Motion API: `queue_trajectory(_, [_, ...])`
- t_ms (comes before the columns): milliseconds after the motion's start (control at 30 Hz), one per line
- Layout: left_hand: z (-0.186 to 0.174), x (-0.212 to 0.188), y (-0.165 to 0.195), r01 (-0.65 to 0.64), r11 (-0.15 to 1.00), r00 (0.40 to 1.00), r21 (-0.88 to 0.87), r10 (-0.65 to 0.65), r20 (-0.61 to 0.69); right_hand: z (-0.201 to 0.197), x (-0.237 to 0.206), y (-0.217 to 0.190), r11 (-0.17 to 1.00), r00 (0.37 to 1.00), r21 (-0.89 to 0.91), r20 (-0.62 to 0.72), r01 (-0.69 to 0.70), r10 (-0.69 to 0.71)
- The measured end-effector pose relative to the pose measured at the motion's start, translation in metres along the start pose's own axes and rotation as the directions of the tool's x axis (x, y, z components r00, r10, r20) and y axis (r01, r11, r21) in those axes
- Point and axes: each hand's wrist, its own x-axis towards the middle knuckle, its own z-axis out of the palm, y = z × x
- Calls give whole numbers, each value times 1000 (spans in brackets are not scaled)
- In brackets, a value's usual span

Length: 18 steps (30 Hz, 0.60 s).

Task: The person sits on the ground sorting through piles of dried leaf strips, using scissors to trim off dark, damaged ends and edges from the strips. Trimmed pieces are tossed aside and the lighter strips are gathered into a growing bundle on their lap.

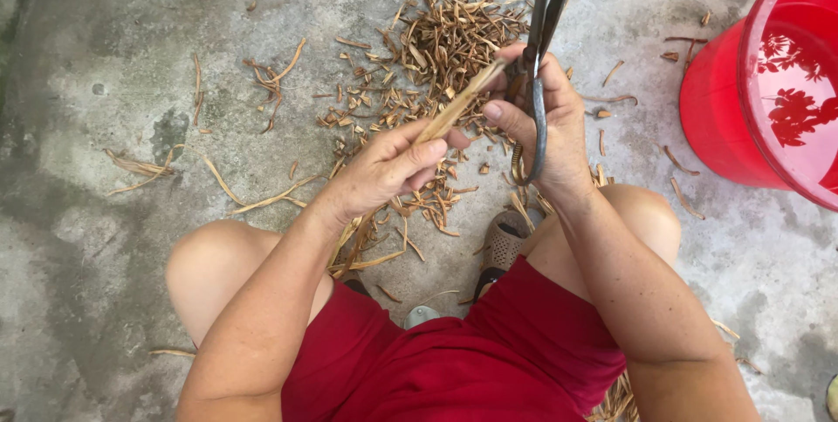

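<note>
Squatting person seen from above, knees at lower left & lower centre-right of frame, red shorts across bottom.

Left hand (388, 169), centre of frame: fingers curled shut round a thin, pale-brown dried stalk (458, 106). Stalk runs diagonally up-right from the fist; more dried strands trail out below the hand toward lower centre.

Right hand (548, 121), just right of centre: clamped on the loop handles of large dark metal scissors (534, 82), thumb across the near handle. Blades point up to top edge of frame, nearly together. Stalk tip meets the scissors near the pivot; exact contact w/ blades cannot tell.

Under & behind both hands, upper centre: pile of short brown cut stalk pieces (428, 55) on grey concrete floor (105, 212). Loose longer strands scattered at left, mid-frame.

Right edge, upper: red plastic bucket (724, 108) w/ a red translucent lid or basin (794, 82) leaning on it, well apart from the hands.

Lower centre, btwn the knees: brown perforated shoe (504, 243), partly hidden by right forearm.
</note>
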Motion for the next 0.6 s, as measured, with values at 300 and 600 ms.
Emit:
queue_trajectory(300, [19,7,-6,-32,953,991,301,69,-112,1,-2,2,998,998,-50,-58,35,-38])
queue_trajectory(600, [5,3,-9,-263,845,911,467,377,-170,-2,-3,-9,977,992,-176,-1,123,-125])
